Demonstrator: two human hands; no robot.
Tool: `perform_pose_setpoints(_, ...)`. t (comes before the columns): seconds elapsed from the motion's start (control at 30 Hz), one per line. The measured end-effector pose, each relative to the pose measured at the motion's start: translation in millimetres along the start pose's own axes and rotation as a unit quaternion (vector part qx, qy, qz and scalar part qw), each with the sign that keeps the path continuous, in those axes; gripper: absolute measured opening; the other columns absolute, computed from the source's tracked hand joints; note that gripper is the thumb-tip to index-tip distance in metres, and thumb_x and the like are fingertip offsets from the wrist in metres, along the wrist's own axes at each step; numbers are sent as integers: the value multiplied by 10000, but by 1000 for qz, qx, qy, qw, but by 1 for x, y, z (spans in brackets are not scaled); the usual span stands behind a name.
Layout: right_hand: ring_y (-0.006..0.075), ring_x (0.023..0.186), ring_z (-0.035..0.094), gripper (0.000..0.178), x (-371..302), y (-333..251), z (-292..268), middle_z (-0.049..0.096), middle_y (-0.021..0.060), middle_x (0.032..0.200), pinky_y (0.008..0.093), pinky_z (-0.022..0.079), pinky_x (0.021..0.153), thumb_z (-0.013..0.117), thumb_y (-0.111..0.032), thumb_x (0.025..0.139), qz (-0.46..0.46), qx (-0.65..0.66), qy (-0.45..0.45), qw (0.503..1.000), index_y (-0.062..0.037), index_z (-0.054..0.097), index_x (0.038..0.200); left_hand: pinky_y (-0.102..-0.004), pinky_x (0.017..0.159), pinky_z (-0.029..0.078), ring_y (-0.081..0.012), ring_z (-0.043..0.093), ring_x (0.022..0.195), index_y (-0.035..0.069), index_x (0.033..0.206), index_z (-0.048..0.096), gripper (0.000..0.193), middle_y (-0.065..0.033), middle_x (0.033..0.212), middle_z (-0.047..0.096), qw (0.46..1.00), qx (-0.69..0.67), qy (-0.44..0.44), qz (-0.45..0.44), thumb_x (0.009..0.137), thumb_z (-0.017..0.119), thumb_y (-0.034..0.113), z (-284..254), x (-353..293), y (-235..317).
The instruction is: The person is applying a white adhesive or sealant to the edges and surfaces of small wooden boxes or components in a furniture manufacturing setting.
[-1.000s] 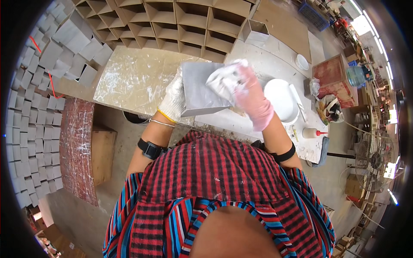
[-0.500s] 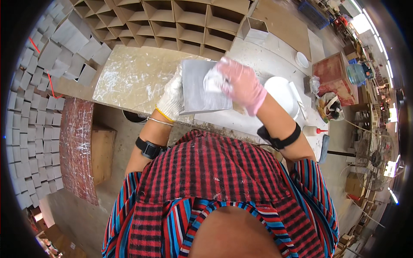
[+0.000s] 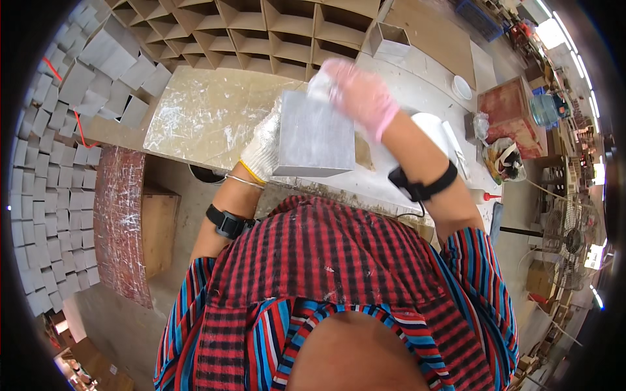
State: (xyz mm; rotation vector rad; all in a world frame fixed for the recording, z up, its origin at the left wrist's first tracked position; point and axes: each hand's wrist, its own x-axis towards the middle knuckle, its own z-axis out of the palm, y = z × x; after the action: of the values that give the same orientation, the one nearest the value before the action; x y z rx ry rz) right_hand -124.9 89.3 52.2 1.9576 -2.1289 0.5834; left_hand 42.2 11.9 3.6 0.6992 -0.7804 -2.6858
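A grey rectangular box (image 3: 317, 133) is held up over the near edge of the workbench. My left hand (image 3: 263, 146), in a white knit glove with a yellow cuff, grips the box along its left side; most of its fingers are hidden behind it. My right hand (image 3: 362, 94), in a thin pink glove and slightly blurred, is closed on a white cloth-like wad (image 3: 319, 85) at the far edge of the box.
A cardboard compartment rack (image 3: 261, 32) stands behind the bench. Right of my hands are a white round dish (image 3: 427, 124), a white cup (image 3: 462, 87), a red-tipped bottle (image 3: 484, 196) and an open grey box (image 3: 390, 40). Stacked grey boxes (image 3: 49, 202) fill the far left.
My right hand has slid the white wad from the middle of the box's face up to its far edge. The left hand keeps its hold, almost unmoved.
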Motion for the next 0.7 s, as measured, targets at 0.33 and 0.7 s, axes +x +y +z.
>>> perform_pose_setpoints(0.33,270,842,580,284,-16,-50,9,586,134,946,367,473,686,469,-217,792,-229,83,-14,970,-65,525,1027,-311,838,436,-184,508,1003,59,1192,432,414,-81,1146,497,997,15,-59,40,875,418,324,-25,10,-4)
perform_pose_setpoints(0.7,267,902,571,320,-14,-52,1,585,110,1009,341,478,761,521,-247,781,-162,124,-11,979,-64,546,1043,-295,841,430,-176,526,975,50,1171,442,399,-87,1089,535,951,267,-97,120,863,447,303,-44,13,0)
